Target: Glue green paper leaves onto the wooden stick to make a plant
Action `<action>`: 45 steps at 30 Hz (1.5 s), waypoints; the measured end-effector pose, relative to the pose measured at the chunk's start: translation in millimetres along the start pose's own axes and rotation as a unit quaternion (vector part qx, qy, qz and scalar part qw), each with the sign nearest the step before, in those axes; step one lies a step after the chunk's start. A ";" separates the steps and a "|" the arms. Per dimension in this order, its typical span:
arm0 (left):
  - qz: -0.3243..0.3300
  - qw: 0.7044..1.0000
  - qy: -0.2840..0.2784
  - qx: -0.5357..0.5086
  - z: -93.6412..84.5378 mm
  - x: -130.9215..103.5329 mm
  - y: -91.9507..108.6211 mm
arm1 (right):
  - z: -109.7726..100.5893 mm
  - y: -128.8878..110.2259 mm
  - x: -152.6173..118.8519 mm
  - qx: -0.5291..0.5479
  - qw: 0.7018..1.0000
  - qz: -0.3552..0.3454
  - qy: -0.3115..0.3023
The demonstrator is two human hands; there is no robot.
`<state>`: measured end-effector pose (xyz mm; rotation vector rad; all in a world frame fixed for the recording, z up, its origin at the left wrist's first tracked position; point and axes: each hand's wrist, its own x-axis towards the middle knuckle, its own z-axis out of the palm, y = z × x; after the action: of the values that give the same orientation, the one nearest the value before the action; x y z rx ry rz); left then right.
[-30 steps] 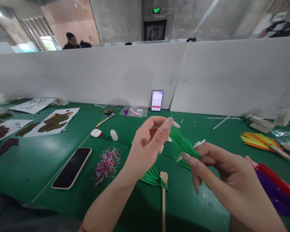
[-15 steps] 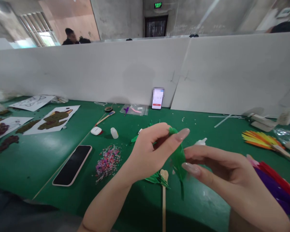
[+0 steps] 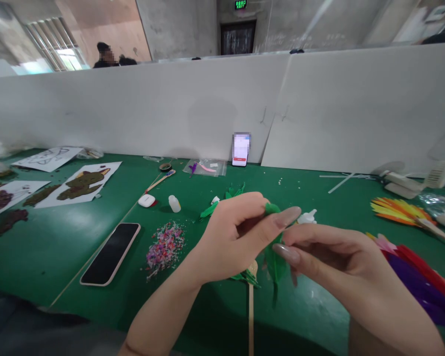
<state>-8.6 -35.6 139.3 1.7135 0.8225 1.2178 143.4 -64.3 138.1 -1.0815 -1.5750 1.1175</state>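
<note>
Between my two hands is a green feather (image 3: 275, 269), its narrow end hanging down over the table. My left hand (image 3: 241, 232) pinches the feather's upper end between thumb and fingers. From the right, my right hand (image 3: 326, 252) has thumb and forefinger closed on its edge, lower down. Under my left hand lies a wooden stick (image 3: 251, 316) with a rounded head, and green feather pieces (image 3: 241, 277) are at that head. More green feathers (image 3: 209, 210) show behind my left wrist, partly hidden by the hand. A white nozzle bottle (image 3: 307, 216) sits just behind my right fingers.
A dark-screened phone (image 3: 111, 254) and a heap of coloured bits (image 3: 165, 248) lie to the left. Another phone (image 3: 241, 149) leans on the white partition (image 3: 133, 109). Orange-yellow feathers (image 3: 400, 212) and purple and red feathers (image 3: 419, 282) are at right. A small white bottle (image 3: 174, 203) stands mid-table.
My right thumb and forefinger have shifted slightly left along the feather. The feather's lower end has swung a little to the left. My left hand keeps its pinch.
</note>
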 end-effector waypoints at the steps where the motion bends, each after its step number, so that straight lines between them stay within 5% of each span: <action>1: 0.006 1.000 -0.001 0.003 -0.1 0.0 -0.7 | 0.0 -0.1 -0.1 0.005 1.000 -0.001 -0.001; 7: 0.076 0.997 -0.006 0.015 -0.6 0.6 -5.5 | -1.0 -0.8 -0.7 -0.002 1.000 -0.011 -0.007; 18: 0.096 0.994 0.000 0.047 0.3 2.1 -7.2 | -2.6 0.2 -3.4 -0.066 0.997 -0.038 -0.007; 45: 0.060 0.996 -0.009 0.065 0.9 2.1 -8.4 | -4.0 2.4 -5.3 -0.133 0.989 -0.064 0.026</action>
<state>-7.3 -30.5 132.3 1.8999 0.8149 1.2496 148.8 -68.1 135.6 -1.1543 -1.7598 0.8033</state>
